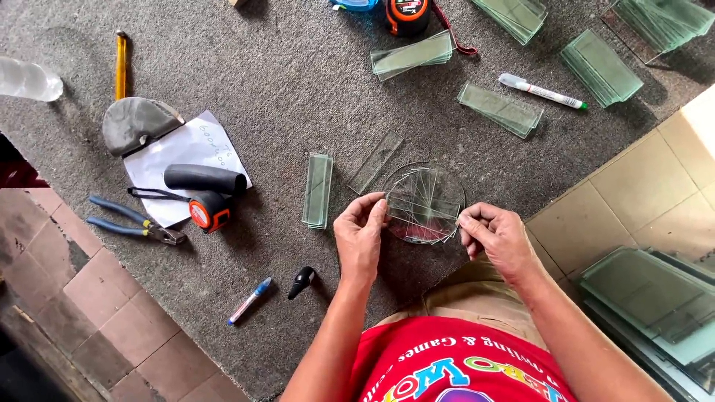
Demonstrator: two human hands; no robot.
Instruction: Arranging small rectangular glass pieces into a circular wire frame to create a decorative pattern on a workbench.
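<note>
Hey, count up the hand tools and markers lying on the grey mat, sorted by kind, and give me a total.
Tape measures: 2
Pliers: 1
Marker pens: 2
Yellow pencil: 1
Total: 6

Bright, even daylight (soft shadows), sharp centre, edges perhaps slightly warped

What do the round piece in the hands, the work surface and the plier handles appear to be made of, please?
Round piece: clear glass, see-through with greenish edges, strips fanned on it. Work surface: grey carpet-like fabric, matte and fuzzy. Plier handles: probably blue plastic or rubber sleeves, slightly glossy.
</note>
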